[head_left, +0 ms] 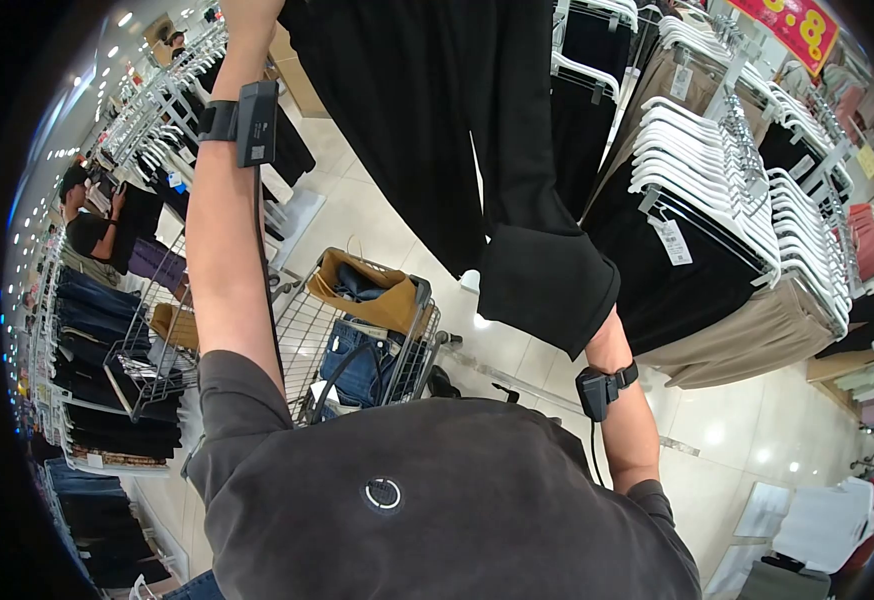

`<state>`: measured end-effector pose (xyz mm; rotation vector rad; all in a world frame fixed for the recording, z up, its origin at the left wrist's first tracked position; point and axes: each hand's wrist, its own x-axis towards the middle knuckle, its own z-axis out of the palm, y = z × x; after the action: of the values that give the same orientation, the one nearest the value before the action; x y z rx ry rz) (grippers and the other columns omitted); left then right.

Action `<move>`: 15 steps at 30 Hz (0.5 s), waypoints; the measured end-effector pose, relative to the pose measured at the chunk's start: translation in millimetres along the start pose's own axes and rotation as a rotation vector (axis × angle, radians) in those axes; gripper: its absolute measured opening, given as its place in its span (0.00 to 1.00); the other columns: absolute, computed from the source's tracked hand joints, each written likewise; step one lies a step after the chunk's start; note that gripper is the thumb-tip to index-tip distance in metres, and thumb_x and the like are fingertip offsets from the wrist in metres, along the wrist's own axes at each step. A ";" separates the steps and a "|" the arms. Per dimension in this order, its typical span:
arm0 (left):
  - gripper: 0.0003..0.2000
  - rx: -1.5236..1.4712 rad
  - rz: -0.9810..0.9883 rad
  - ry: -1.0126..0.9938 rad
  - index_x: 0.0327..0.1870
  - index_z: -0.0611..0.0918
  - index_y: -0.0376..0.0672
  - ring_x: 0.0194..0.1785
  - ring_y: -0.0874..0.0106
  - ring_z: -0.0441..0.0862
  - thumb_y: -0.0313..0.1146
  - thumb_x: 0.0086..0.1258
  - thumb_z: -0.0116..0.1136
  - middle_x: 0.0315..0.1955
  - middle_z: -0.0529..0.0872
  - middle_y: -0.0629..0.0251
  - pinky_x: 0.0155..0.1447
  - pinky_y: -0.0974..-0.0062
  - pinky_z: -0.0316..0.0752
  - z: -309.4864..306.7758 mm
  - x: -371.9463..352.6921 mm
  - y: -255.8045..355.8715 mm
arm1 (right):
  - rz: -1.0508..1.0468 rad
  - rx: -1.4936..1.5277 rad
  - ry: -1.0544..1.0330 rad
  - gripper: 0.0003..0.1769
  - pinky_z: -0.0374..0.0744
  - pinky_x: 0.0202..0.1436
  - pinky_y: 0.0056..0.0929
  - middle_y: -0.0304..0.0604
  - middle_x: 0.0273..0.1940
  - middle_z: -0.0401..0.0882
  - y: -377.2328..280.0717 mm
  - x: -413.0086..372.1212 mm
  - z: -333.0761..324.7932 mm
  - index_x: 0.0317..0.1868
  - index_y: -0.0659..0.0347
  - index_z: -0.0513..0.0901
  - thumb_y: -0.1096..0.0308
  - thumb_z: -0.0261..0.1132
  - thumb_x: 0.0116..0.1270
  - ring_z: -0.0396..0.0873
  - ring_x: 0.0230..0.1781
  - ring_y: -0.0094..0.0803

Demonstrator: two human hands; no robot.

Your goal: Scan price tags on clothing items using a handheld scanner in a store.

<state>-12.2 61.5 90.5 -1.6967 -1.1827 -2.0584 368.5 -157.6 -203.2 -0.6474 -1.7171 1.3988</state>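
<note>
Black trousers (437, 110) hang in front of me, running from the top edge of the view down to the middle. My left arm reaches up beside them, and only the base of my left hand (249, 12) shows at the top edge; its fingers are out of view. My right hand (607, 325) is at the lower end of one trouser leg, mostly behind the folded-up black cloth, with its fingers hidden. A small white tip (470, 280) shows at the lower edge of the other leg.
A wire cart (302, 375) holding jeans (357, 365) and a brown bag (367, 290) stands below left. White hangers (692, 150) with trousers fill the right-hand rack. Further left are racks of clothes, a second cart (147, 370) and a person (92, 220) in black. Pale tiles (717, 430) cover the floor.
</note>
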 end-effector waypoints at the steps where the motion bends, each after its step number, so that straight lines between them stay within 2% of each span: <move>1: 0.16 -0.017 -0.016 0.004 0.40 0.87 0.32 0.28 0.79 0.76 0.41 0.69 0.63 0.22 0.85 0.66 0.33 0.76 0.70 0.5 -0.1 0.2 | -0.005 -0.019 -0.006 0.30 0.65 0.74 0.46 0.52 0.71 0.65 0.7 -1.3 -0.1 0.71 0.67 0.64 0.54 0.44 0.78 0.68 0.69 0.46; 3: 0.16 -0.034 -0.017 0.006 0.40 0.87 0.32 0.27 0.79 0.76 0.41 0.69 0.63 0.22 0.84 0.66 0.33 0.75 0.70 0.2 -2.6 7.7 | -0.020 -0.066 -0.024 0.30 0.65 0.74 0.46 0.52 0.71 0.65 0.9 -3.2 -0.8 0.71 0.67 0.64 0.54 0.44 0.78 0.68 0.69 0.46; 5: 0.17 -0.009 0.006 -0.002 0.39 0.87 0.32 0.27 0.79 0.76 0.41 0.69 0.62 0.21 0.84 0.66 0.33 0.75 0.70 -2.0 -4.1 15.7 | -0.004 0.057 -0.018 0.31 0.65 0.74 0.45 0.52 0.71 0.66 0.7 -3.5 -0.9 0.71 0.67 0.64 0.53 0.45 0.78 0.69 0.69 0.46; 9: 0.18 0.049 0.050 -0.029 0.39 0.88 0.33 0.28 0.78 0.76 0.43 0.69 0.62 0.21 0.84 0.65 0.33 0.74 0.70 -4.7 -2.9 22.2 | 0.063 0.613 0.026 0.31 0.66 0.73 0.45 0.51 0.69 0.68 11.9 -10.3 1.2 0.70 0.67 0.66 0.52 0.46 0.78 0.70 0.67 0.46; 13: 0.18 0.071 0.082 0.010 0.37 0.87 0.33 0.27 0.77 0.78 0.44 0.70 0.62 0.21 0.85 0.65 0.33 0.74 0.71 -1.2 -3.4 20.2 | 0.113 1.293 -0.010 0.31 0.67 0.73 0.44 0.52 0.68 0.69 21.6 -11.2 0.7 0.69 0.66 0.67 0.51 0.47 0.77 0.72 0.66 0.46; 15: 0.18 0.028 0.041 -0.007 0.37 0.87 0.33 0.26 0.77 0.78 0.44 0.70 0.62 0.21 0.85 0.65 0.33 0.75 0.71 0.6 -3.9 20.4 | 0.110 1.008 0.058 0.30 0.67 0.73 0.44 0.51 0.68 0.70 17.6 -13.9 3.2 0.69 0.66 0.67 0.51 0.47 0.77 0.72 0.66 0.45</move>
<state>2.1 47.4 95.9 -1.7025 -1.1635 -2.0043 371.6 -166.0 -224.0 -0.1957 -0.7420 2.0284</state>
